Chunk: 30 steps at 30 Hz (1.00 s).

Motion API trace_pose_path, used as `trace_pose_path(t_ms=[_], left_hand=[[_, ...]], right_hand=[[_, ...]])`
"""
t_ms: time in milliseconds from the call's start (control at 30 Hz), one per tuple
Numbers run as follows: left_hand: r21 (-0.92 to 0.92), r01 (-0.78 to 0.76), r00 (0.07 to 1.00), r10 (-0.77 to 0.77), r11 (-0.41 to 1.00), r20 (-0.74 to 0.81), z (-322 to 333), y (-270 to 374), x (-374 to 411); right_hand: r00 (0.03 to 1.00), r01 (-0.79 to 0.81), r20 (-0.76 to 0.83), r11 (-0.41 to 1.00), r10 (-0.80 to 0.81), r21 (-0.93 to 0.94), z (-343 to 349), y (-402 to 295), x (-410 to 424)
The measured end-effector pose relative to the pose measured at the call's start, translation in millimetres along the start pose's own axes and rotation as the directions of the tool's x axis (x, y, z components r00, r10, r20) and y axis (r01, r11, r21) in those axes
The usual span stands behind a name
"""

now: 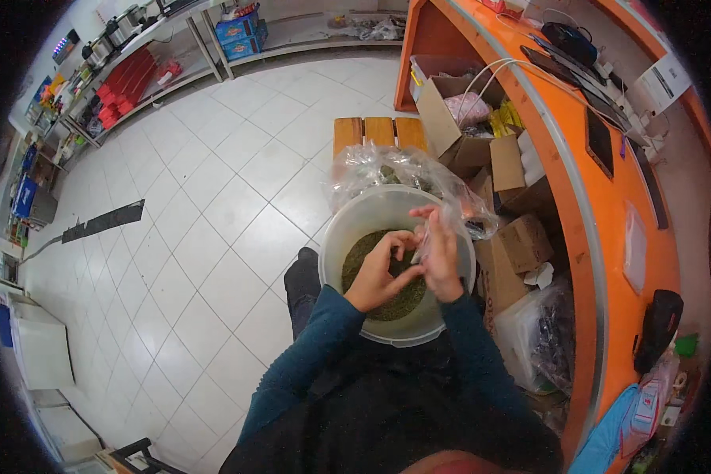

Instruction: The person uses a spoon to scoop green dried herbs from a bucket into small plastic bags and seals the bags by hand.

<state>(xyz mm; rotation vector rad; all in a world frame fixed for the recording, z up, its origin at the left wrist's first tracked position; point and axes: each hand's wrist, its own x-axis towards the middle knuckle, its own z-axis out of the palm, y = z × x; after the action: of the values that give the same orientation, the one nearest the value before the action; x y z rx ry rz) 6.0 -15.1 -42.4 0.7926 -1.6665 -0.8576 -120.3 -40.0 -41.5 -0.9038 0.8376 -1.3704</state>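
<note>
A translucent plastic bucket [339, 237] stands before me, with loose dried green herb [397, 308] covering its bottom. Above the herb, my left hand [385, 266] has its fingers curled and its thumb reaching towards my other hand. A small clear plastic bag [422, 243] lies against my right hand [441, 255], between the two hands; how firmly either one grips it cannot be told. Just beyond the bucket's far rim, a large clear plastic bag [364, 163] with some green matter inside rests partly over a slatted wooden stool [379, 131].
An orange curved counter [622, 237] runs along the right, bearing a tablet [599, 142] and cables. Open cardboard boxes [438, 115] and a smaller carton [524, 243] crowd beneath it. Metal shelving [314, 47] lines the far wall. Black tape [103, 222] crosses the tiled floor at left.
</note>
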Motion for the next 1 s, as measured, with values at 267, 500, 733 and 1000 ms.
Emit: trace_pose_path(t_ms=[267,500,733,1000], left_hand=[[-0.176,0.192,0.977,-0.204,0.966,-0.054,5,-12,-6],[-0.33,0.299,0.931,-0.35,0.896,-0.107,5,-14,-5],[-0.517,0.295,0.935,-0.355,0.804,-0.018,5,-13,-4],[-0.699,0.517,0.81,-0.548,0.495,0.211,-6,-12,-3]], right_hand=[[0.941,0.178,-0.335,0.907,-0.044,0.381,-8,4,-4],[0.718,0.494,-0.344,0.791,-0.605,-0.361,-17,-20,-8],[0.976,0.177,-0.067,0.931,-0.209,-0.318,-22,-1,-19],[0.91,0.413,0.05,0.893,-0.411,-0.179,-19,-12,-15]])
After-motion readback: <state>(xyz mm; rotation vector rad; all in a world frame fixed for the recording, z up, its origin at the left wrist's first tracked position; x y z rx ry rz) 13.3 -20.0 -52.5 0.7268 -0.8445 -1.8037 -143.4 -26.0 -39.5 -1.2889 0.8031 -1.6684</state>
